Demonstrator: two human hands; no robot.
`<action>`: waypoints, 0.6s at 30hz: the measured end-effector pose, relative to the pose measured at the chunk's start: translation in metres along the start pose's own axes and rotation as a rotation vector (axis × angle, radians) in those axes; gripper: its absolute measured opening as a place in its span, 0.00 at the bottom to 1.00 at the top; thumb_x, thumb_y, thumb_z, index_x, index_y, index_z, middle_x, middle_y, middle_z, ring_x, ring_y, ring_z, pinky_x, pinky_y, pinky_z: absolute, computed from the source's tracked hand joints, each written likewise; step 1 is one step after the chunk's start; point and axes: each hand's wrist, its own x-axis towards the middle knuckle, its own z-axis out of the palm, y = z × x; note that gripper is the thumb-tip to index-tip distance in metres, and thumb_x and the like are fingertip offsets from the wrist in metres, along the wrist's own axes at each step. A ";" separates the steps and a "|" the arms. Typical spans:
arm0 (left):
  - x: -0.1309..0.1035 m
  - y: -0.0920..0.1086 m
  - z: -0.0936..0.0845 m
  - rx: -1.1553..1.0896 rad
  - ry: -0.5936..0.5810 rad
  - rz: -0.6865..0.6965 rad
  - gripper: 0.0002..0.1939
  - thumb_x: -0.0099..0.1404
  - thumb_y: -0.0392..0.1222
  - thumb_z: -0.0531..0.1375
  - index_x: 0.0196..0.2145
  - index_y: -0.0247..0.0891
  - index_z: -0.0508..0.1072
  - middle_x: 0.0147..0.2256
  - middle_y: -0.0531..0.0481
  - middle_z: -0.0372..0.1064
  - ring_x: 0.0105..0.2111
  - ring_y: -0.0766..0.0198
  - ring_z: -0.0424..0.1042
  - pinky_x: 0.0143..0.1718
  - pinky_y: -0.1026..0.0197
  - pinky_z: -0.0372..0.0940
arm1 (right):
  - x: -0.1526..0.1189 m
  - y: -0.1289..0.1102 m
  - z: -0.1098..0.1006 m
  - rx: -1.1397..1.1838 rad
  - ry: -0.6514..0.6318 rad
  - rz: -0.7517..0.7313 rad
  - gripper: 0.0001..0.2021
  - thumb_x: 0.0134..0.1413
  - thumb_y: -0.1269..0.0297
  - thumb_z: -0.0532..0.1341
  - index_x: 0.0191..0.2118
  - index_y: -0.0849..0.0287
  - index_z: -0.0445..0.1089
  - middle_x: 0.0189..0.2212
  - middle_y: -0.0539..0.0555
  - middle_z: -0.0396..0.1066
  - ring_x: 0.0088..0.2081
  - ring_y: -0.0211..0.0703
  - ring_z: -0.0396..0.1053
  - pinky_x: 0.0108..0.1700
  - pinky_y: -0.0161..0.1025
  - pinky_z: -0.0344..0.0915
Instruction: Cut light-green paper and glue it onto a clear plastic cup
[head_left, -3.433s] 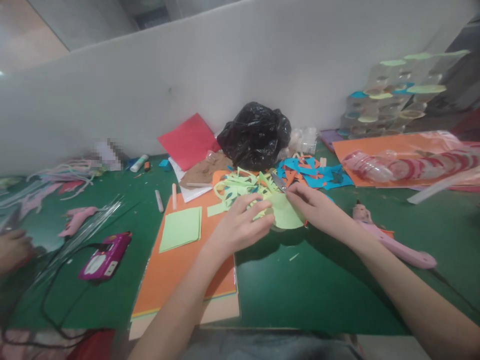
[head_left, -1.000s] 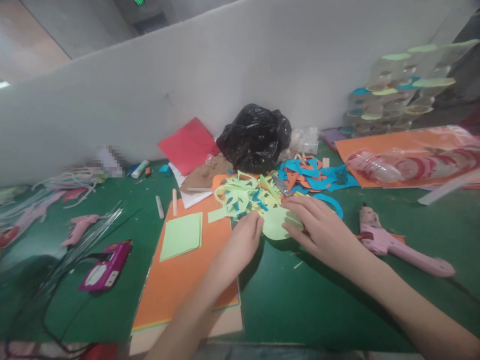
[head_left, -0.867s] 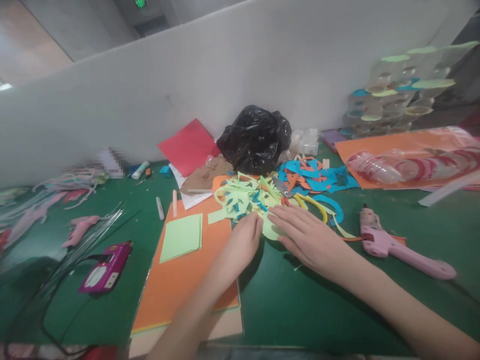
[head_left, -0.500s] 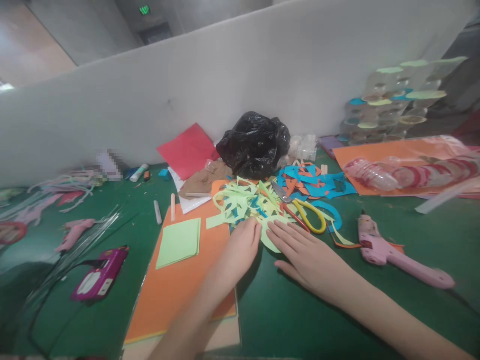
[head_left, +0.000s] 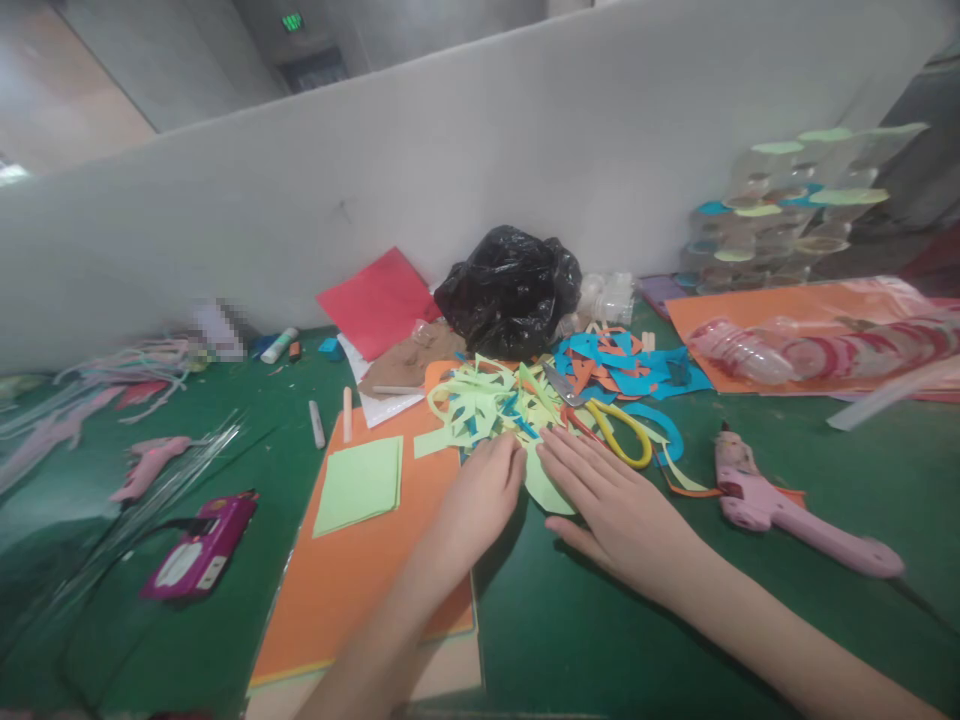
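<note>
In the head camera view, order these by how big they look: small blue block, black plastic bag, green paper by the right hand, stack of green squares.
Largest to smallest:
1. Black plastic bag
2. Stack of green squares
3. Green paper, visible part only; the right hand hides some
4. Small blue block

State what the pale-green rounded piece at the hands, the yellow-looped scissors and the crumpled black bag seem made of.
Pale-green rounded piece: probably matte paper or thin card; flat, no shine.
Yellow-looped scissors: grey blades with a dull sheen, so likely metal; evenly coloured loop, perhaps plastic.
Crumpled black bag: thin, glossy plastic film, judging by bright highlights along its creases.
</note>
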 end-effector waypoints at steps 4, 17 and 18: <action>0.000 0.002 -0.002 -0.002 0.017 -0.003 0.13 0.76 0.45 0.43 0.35 0.42 0.61 0.36 0.49 0.66 0.39 0.57 0.67 0.41 0.55 0.61 | 0.000 0.000 0.000 -0.011 -0.006 -0.007 0.29 0.72 0.53 0.48 0.64 0.72 0.63 0.66 0.63 0.60 0.66 0.56 0.58 0.64 0.54 0.64; 0.000 0.007 -0.008 -0.028 0.081 0.003 0.15 0.77 0.46 0.42 0.43 0.41 0.65 0.42 0.46 0.70 0.45 0.55 0.68 0.46 0.52 0.62 | 0.000 0.000 -0.003 -0.017 0.005 -0.041 0.30 0.73 0.50 0.46 0.66 0.71 0.61 0.68 0.62 0.57 0.68 0.55 0.54 0.64 0.53 0.63; 0.000 0.006 -0.008 -0.019 0.081 0.006 0.15 0.77 0.46 0.42 0.43 0.41 0.65 0.42 0.46 0.70 0.44 0.54 0.68 0.46 0.52 0.62 | 0.000 0.000 -0.003 -0.016 0.010 -0.043 0.31 0.73 0.50 0.46 0.66 0.72 0.60 0.68 0.62 0.55 0.69 0.55 0.53 0.64 0.54 0.62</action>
